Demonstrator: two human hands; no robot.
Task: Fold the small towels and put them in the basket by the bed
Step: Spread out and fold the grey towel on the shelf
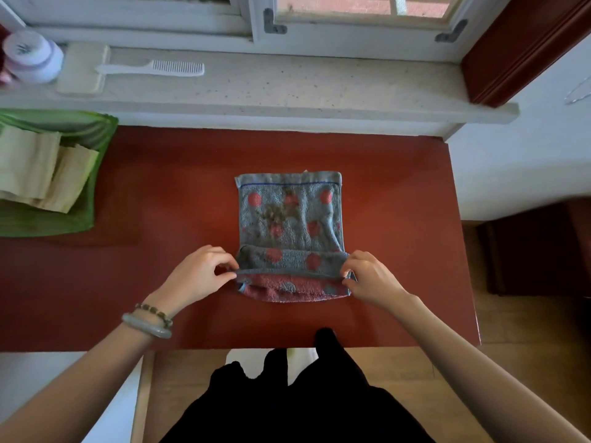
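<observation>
Dark clothing [297, 404]: fills the bottom middle of the view, nearest the camera, and overlaps the table's near edge.
Forearms: both bare, reaching in from the lower corners towards the towel.
Bracelets [150, 321]: a pale bangle and a string of dark beads sit side by side on the left wrist.
Left hand [198, 273]: at the towel's near left corner; thumb and forefinger pinch the folded edge, and the other fingers are curled above it.
Right hand [371, 279]: at the near right corner, mirroring the left; thumb and fingertips nip the same folded edge.
Towel [287, 215]: grey-blue with pink-red dots and a thin blue stripe near its far hem. It lies flat in the middle of the table. Its near end is turned up and over between the two hands, which shows a pink underside with grey dots below the fold.
Table [160, 282]: reddish-brown, set against the wall under the windowsill.
Green basket [102, 132]: at the table's far left, well apart from the towel, cut off by the frame edge.
Folded towels [28, 161]: pale beige, lying inside the basket, one overlapping the other.
Windowsill [287, 87]: pale speckled stone behind the table.
Comb [166, 68]: white, lying on the sill, its handle resting on a flat cream object [83, 75].
Jar [32, 55]: lavender and white, at the sill's left end, blurred.
</observation>
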